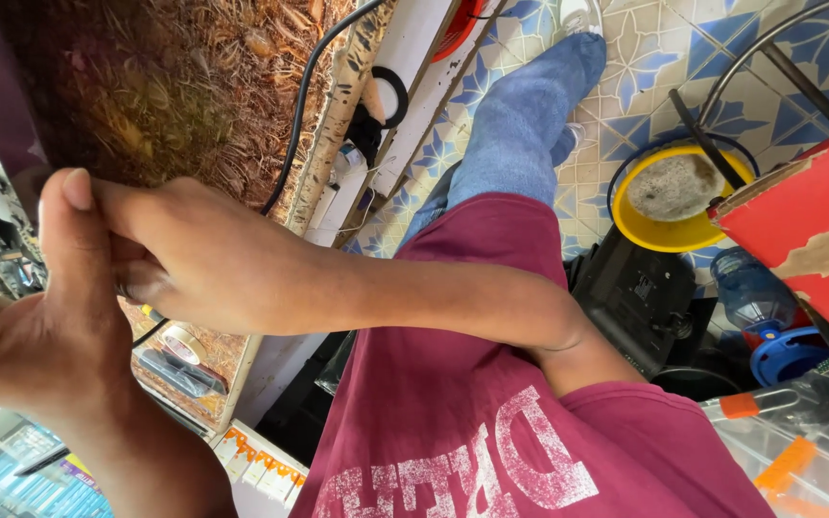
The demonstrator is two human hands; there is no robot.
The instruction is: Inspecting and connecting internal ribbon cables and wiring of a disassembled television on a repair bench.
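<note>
— What are the hands doing up there?

— They're meeting close to the lens, above the work surface (175, 96) with its brown straw-like print. The right hand (184, 249) is reaching across the maroon shirt (472, 403), its fingers curling shut and pinching something small against the left hand (45, 317). I cannot tell what is being pinched.

— And the left?

— Its thumb is pointing up, fingers folding in where the right ones are pressing. Whether it is gripping anything, I cannot tell.

— What's lying nearby?

— A black cable (299, 105) is running over the surface toward the hands. A roll of tape (181, 342) is sitting just below them. A yellow bowl (669, 206) is standing on the blue-patterned tiled floor (626, 58), well apart.
</note>
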